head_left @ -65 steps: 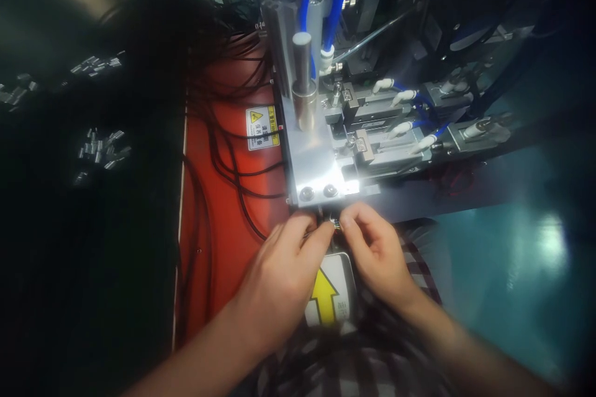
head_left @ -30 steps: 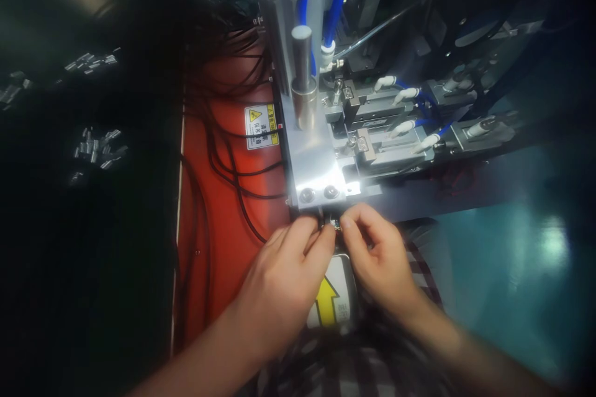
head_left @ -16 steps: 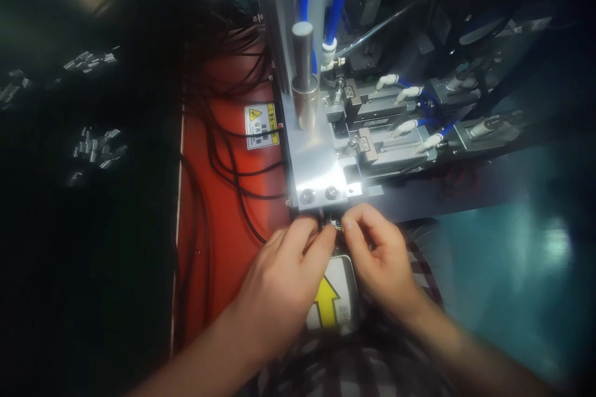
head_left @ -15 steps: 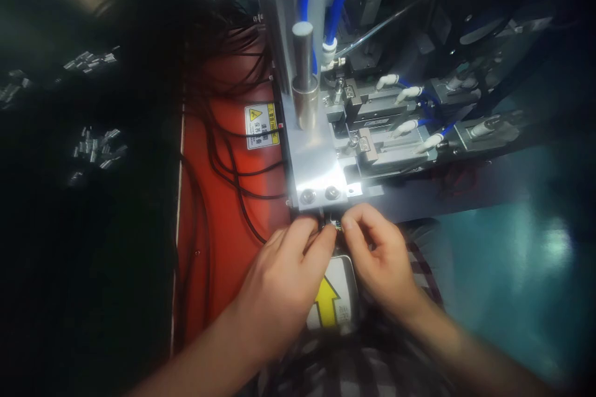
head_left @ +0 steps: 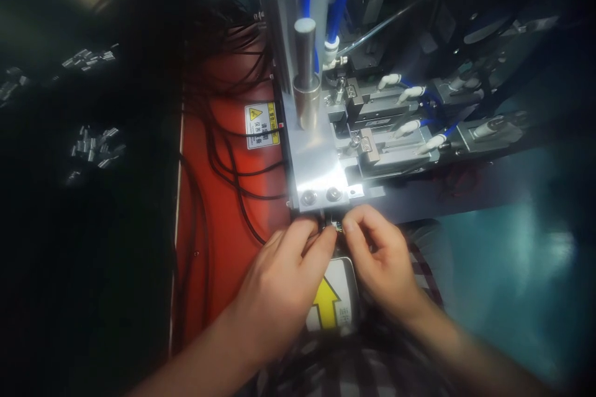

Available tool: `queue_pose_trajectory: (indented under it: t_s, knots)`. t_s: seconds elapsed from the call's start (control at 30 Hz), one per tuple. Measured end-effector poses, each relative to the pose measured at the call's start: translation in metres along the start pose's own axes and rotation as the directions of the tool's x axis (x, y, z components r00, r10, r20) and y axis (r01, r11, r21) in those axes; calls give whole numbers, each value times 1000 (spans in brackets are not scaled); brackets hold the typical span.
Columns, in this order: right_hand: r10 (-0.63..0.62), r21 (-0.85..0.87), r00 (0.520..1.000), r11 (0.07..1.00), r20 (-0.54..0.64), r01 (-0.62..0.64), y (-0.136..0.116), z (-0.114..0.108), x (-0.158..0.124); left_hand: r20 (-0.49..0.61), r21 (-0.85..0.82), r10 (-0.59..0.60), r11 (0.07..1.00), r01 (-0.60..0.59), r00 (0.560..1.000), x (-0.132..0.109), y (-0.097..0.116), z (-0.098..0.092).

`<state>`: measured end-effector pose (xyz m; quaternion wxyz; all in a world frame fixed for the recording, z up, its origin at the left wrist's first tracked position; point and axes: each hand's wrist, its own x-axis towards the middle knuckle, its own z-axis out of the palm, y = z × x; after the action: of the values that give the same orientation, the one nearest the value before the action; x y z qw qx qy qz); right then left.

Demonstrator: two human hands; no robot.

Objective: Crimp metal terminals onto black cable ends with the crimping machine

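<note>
Just below the front end of a bright metal plate (head_left: 316,161), my left hand (head_left: 284,273) is closed in a pinch of thumb and forefinger. A small bundle of thin wires (head_left: 338,227), a few of them pale or greenish, pokes out at its fingertips. My right hand (head_left: 382,254) is closed too, thumb against forefinger, right beside the wire ends; what lies inside that pinch is hidden. Under the hands, a white label with a yellow arrow (head_left: 328,304) shows on a rounded box, partly covered by my left hand.
A red panel (head_left: 233,211) with black cables and a warning sticker (head_left: 261,126) lies to the left. Small metal sleeves (head_left: 95,146) lie in heaps on the dark surface beyond. Pneumatic cylinders (head_left: 395,155) with blue hoses stand at right; a metal post (head_left: 306,62) rises from the plate.
Both hands stay almost in place, with the right fingertips still next to the wire ends. The whole view has shifted very slightly.
</note>
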<state>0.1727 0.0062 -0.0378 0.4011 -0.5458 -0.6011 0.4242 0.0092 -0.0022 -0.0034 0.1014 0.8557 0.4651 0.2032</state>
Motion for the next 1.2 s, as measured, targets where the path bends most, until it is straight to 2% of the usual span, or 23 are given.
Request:
queue_pose_trajectory:
  t_s: [0.43, 0.9, 1.2]
  knots:
    - [6, 13, 1000, 1000, 4, -6, 1, 0, 1, 29, 11, -7, 1000, 7, 1000, 3, 0, 1]
    - [72, 9, 997, 997, -3, -72, -2, 2, 1, 30, 26, -16, 1000, 15, 999, 4, 3, 0]
    - [152, 169, 988, 973, 26, -155, -2, 4, 2, 21, 36, -14, 999, 13, 1000, 0, 1, 0]
